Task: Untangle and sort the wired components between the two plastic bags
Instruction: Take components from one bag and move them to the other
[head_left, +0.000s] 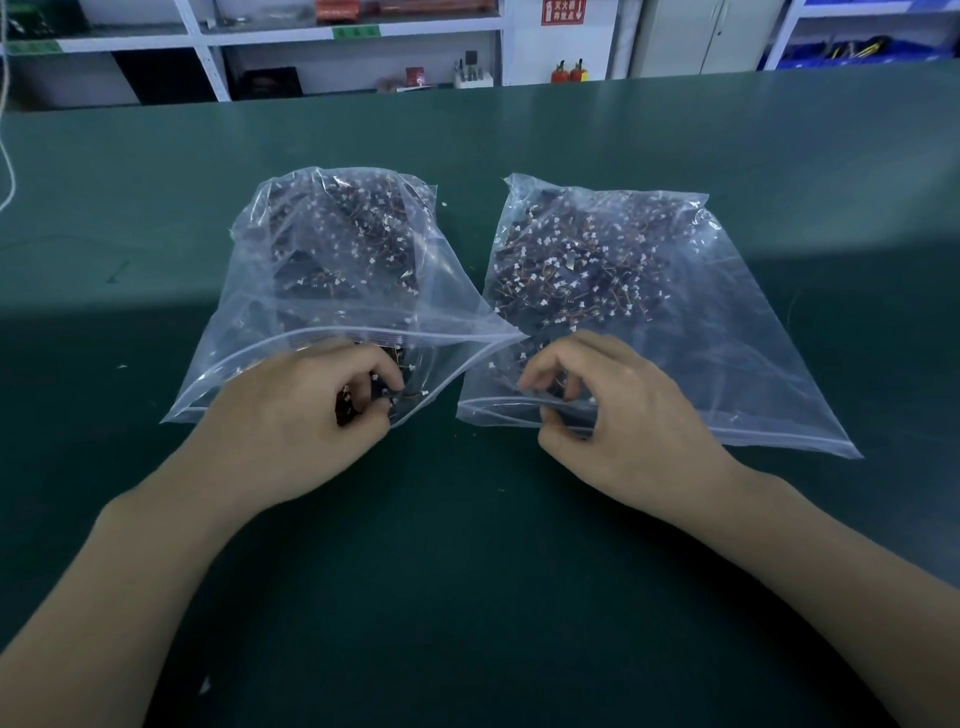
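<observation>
Two clear zip bags lie side by side on the green table, each full of small dark components with thin wires and white connectors. The left bag (249, 291) has its mouth open toward me. My left hand (291, 415) is at that mouth, its fingers curled round a dark wired component (347, 408). The right bag (737, 332) lies flatter. My right hand (618, 415) is at its near edge, thumb and fingers pinching the plastic rim of the bag (524, 408); whether a component is also held there is hidden.
The green table (467, 597) stretches wide around the bags. A white cord (8, 156) hangs at the far left edge. Shelves (363, 57) with small items and blue bins (857, 52) stand behind the table's far edge.
</observation>
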